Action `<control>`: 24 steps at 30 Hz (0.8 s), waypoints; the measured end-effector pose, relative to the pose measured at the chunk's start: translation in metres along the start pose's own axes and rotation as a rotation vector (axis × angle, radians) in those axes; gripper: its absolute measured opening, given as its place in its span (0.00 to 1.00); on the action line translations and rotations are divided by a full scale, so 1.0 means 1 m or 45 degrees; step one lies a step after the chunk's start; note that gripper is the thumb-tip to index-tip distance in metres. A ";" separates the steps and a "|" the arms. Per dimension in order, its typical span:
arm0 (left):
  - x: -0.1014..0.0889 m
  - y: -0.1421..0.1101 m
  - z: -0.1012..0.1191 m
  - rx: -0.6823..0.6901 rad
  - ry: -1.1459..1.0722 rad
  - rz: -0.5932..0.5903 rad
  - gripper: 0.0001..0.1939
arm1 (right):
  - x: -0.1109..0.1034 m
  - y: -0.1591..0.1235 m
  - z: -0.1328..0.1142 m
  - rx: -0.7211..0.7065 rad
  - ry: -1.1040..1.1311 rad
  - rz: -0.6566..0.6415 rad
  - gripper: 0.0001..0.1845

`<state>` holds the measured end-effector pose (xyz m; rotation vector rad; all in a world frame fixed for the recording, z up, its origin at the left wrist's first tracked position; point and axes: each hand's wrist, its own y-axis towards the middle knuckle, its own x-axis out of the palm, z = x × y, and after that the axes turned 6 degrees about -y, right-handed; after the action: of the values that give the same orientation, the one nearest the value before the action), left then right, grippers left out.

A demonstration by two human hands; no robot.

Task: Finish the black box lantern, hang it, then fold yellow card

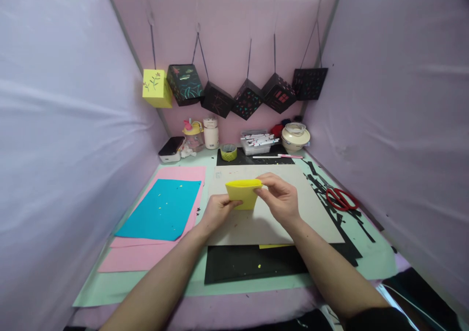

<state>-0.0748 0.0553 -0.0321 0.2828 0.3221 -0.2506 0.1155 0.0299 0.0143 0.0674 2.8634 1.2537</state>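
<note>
Both hands' fingers are on the folded yellow paper (245,197), left hand (219,209) pinching its lower left edge, right hand (279,197) the upper right corner; it's up over the white sheet (293,209) on the tabletop (200,278); looks light and bendy, probably creases easily; I'd keep to the edges with a soft pinch, tbh, since squeezing the middle could flatten it.
</note>
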 end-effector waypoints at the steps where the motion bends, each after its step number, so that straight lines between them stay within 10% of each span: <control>1: 0.000 0.000 0.000 0.007 -0.002 -0.006 0.12 | 0.000 0.000 -0.001 -0.004 0.002 0.018 0.08; 24: 0.007 -0.005 0.001 0.091 0.063 -0.060 0.11 | -0.005 -0.001 -0.020 -0.039 -0.116 0.126 0.06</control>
<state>-0.0696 0.0489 -0.0353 0.3522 0.3695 -0.3023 0.1197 0.0143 0.0277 0.2622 2.7941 1.2743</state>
